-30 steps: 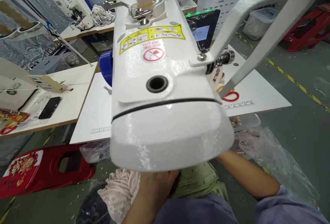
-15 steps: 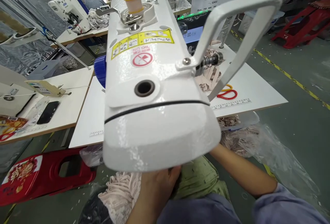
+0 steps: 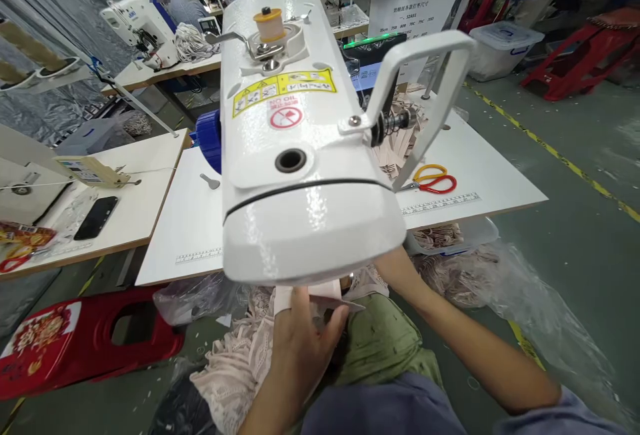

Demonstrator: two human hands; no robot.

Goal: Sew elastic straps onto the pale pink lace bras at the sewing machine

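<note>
The white sewing machine head fills the middle of the view. Just below its front end, my left hand is closed on a pale pink fabric strip, with thumb and fingers around its near edge. Part of that strip runs out of sight under the machine. My right hand reaches beneath the machine's right side; its fingers are hidden by the head. Beside my left wrist hangs a bunch of pale lace-edged fabric. Green cloth lies over my lap.
Scissors with red and yellow handles lie on the white table, near a pile of pale straps. A white lever frame juts from the machine. At left stand a red stool and a phone on another table.
The machine sits higher in the view and shows smaller. More of my left hand and the pale fabric strip has come into sight below it.
</note>
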